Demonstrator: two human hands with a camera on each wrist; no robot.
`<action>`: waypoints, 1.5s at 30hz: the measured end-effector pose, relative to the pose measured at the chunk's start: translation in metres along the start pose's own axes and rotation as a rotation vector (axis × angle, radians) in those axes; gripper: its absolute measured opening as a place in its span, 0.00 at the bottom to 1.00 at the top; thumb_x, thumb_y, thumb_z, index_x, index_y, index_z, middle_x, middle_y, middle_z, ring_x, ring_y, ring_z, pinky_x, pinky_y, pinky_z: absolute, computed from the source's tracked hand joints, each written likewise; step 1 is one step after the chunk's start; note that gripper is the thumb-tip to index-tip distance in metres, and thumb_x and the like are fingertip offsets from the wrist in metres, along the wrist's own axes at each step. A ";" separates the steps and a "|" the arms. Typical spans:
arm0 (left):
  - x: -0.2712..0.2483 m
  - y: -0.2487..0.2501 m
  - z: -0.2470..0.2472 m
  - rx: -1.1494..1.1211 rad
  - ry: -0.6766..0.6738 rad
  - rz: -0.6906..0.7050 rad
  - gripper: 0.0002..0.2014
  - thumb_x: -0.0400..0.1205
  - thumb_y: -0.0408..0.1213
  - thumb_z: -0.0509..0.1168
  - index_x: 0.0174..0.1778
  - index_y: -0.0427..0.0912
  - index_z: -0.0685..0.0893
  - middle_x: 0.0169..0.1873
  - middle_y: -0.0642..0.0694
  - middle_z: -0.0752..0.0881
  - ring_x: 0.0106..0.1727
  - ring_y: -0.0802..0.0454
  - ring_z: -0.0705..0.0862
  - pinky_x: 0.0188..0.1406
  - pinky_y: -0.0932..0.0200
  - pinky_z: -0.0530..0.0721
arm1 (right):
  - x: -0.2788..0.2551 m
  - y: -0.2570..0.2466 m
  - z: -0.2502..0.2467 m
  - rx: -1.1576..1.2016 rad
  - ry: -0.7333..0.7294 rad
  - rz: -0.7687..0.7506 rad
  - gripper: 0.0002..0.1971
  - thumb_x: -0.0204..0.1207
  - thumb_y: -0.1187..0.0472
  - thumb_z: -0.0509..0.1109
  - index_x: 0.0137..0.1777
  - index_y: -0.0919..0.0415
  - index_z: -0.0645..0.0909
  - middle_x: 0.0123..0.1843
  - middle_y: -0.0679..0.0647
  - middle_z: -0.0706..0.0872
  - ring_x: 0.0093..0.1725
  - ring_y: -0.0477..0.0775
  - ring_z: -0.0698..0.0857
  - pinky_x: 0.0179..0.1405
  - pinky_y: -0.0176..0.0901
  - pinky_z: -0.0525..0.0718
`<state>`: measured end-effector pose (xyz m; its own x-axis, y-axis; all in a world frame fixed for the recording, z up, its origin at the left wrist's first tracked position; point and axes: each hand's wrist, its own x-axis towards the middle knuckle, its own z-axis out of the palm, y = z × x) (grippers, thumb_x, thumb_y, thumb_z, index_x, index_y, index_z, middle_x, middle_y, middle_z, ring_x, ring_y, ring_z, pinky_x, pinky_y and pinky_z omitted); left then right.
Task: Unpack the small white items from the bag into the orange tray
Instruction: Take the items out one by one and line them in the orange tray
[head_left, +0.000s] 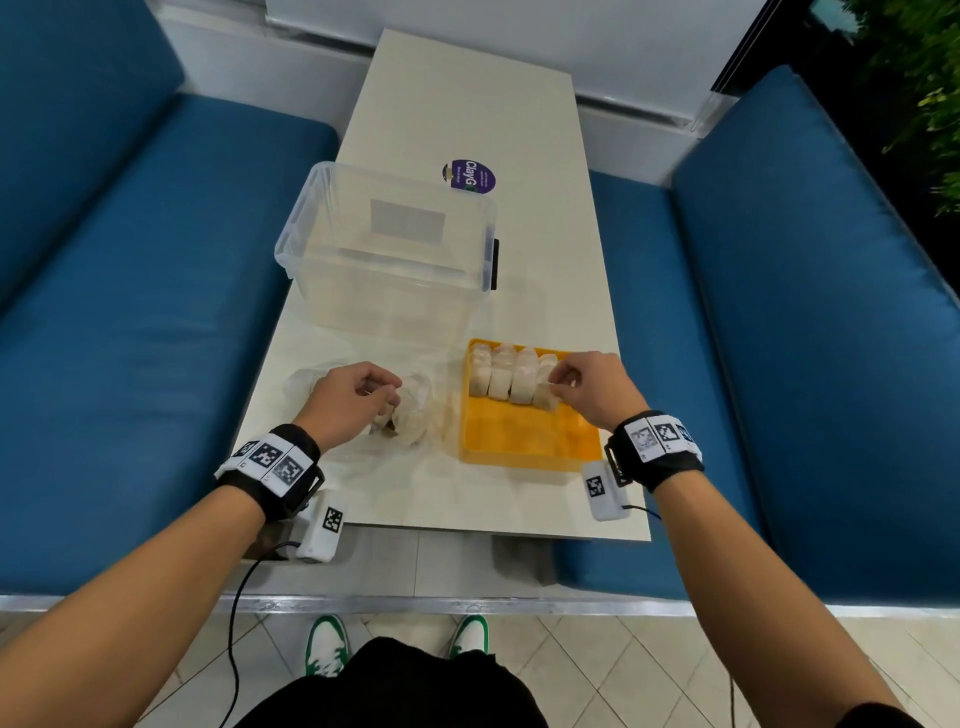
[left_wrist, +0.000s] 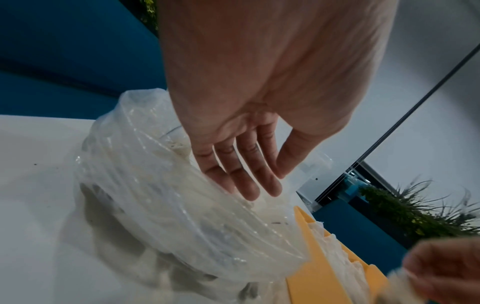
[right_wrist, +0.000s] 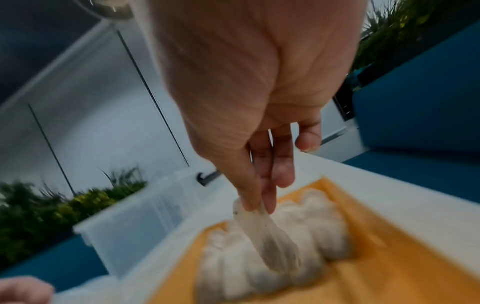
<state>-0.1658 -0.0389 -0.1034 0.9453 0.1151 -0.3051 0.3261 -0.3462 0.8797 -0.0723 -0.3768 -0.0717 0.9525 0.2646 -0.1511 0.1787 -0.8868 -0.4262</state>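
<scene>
A crumpled clear plastic bag (head_left: 415, 410) (left_wrist: 155, 195) lies on the white table, left of the orange tray (head_left: 519, 447) (left_wrist: 311, 277) (right_wrist: 389, 267). My left hand (head_left: 389, 402) (left_wrist: 259, 185) rests on the bag's top with fairly straight fingers and the thumb apart. My right hand (head_left: 553, 384) (right_wrist: 257, 207) pinches a small white packet (head_left: 545, 397) (right_wrist: 272, 242) by its top between thumb and forefinger. The packet's lower end touches the row of several white packets (head_left: 501, 374) (right_wrist: 311, 216) at the tray's far end. The tray's near half is bare.
A large clear storage box (head_left: 384, 244) stands just behind the bag and tray. A purple round sticker (head_left: 468, 175) lies farther back. Blue sofa cushions (head_left: 130, 338) flank the narrow table (head_left: 467, 499), whose near edge is close to my wrists.
</scene>
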 end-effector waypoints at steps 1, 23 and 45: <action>0.001 -0.002 -0.001 0.012 0.006 -0.002 0.06 0.86 0.33 0.68 0.54 0.47 0.90 0.44 0.50 0.94 0.45 0.55 0.90 0.40 0.63 0.81 | 0.000 0.010 0.002 -0.047 -0.023 0.026 0.01 0.78 0.59 0.76 0.47 0.52 0.89 0.45 0.49 0.88 0.45 0.50 0.85 0.46 0.39 0.82; 0.016 -0.030 -0.005 0.313 0.004 -0.035 0.09 0.85 0.32 0.67 0.56 0.48 0.90 0.54 0.52 0.89 0.56 0.55 0.85 0.52 0.69 0.76 | 0.036 0.047 0.017 -0.343 0.079 0.085 0.05 0.80 0.52 0.74 0.52 0.51 0.89 0.55 0.55 0.78 0.57 0.59 0.79 0.58 0.52 0.78; 0.007 -0.018 0.000 0.770 -0.030 0.012 0.28 0.77 0.54 0.77 0.71 0.48 0.82 0.65 0.48 0.86 0.64 0.45 0.85 0.58 0.47 0.85 | 0.017 -0.146 0.074 0.076 -0.174 -0.433 0.08 0.78 0.60 0.74 0.56 0.56 0.89 0.50 0.50 0.91 0.41 0.42 0.83 0.48 0.37 0.80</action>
<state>-0.1651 -0.0316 -0.1210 0.9445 0.0856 -0.3171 0.2106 -0.8987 0.3846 -0.1001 -0.2152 -0.0780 0.7373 0.6695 -0.0899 0.5258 -0.6524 -0.5458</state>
